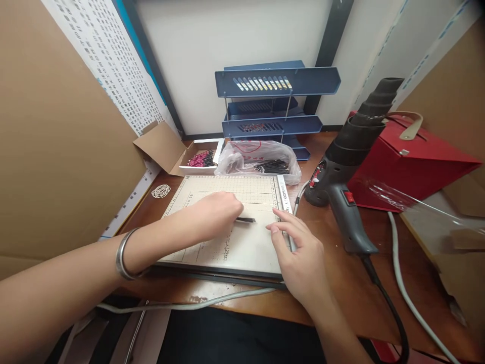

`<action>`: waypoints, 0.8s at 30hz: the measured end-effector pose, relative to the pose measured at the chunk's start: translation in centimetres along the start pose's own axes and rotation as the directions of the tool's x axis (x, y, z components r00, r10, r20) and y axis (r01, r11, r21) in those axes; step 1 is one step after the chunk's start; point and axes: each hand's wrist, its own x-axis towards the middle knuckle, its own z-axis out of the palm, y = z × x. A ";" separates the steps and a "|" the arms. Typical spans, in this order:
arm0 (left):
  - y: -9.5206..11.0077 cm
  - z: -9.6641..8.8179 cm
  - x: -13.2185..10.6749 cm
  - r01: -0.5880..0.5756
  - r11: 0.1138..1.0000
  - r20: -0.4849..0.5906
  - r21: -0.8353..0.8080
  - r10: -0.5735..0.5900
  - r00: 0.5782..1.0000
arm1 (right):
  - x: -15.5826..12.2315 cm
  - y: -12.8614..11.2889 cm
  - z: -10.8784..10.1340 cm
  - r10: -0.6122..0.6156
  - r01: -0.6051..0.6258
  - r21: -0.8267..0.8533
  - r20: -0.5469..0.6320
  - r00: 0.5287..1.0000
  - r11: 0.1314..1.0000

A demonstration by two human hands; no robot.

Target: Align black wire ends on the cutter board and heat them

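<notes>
My left hand (223, 210) is closed in a fist over the middle of a white paper trimmer board (250, 253) printed with grid lines and scales. Out of its thumb side pokes a small bunch of thin black wires (246, 220), lying low over the board; the rest of the bunch is hidden inside the fist. My right hand (301, 253) is over the board's right edge, by the trimmer's ruler strip (285, 194). Its fingers are curved and apart, with nothing visible between them, and its fingertips point toward the black ends without touching them.
Behind the board are an open carton (200, 146) of pink and black pieces and a plastic bag (261, 159) of black pieces. A heat gun (344, 192) stands nozzle-up at right, before a red bag (409, 162). Blue trays (276, 83) stand behind; white rings (161, 191) lie left.
</notes>
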 end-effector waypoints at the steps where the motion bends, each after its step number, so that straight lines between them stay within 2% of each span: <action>1: -0.9 0.2 -0.2 0.046 0.999 0.000 0.010 -0.046 0.999 | 0.0 0.0 0.0 0.008 -0.008 0.013 -0.001 1.000 1.000; 3: -3.5 0.3 -0.3 0.157 0.987 -0.046 0.030 -0.156 0.987 | 0.1 -0.1 0.0 0.021 -0.022 0.031 0.001 1.000 0.999; 6: -8.8 -0.2 0.5 0.373 0.926 -0.095 0.057 -0.367 0.925 | 0.2 -0.2 0.0 0.045 -0.045 0.047 0.017 0.999 0.998; 10: -16.0 -1.2 3.7 0.511 0.857 -0.130 0.068 -0.501 0.856 | 0.2 -0.2 0.0 0.081 -0.083 0.035 0.046 0.996 0.996; 13: -19.6 -0.4 6.5 0.581 0.811 -0.125 0.069 -0.570 0.812 | 0.1 -0.1 -0.1 0.081 -0.080 -0.009 0.041 0.996 0.997; 16: -21.8 1.4 8.4 0.602 0.794 -0.081 0.080 -0.597 0.798 | -0.1 -0.1 -0.1 0.059 -0.058 -0.033 0.016 0.998 0.998; 19: -23.1 3.0 9.1 0.608 0.790 -0.058 0.075 -0.605 0.794 | -0.1 -0.1 0.0 0.023 -0.022 -0.041 0.010 1.000 0.999; 24: -23.9 3.7 9.5 0.603 0.797 -0.079 0.030 -0.599 0.797 | 0.0 -0.1 0.1 -0.015 0.015 -0.064 0.007 1.000 0.998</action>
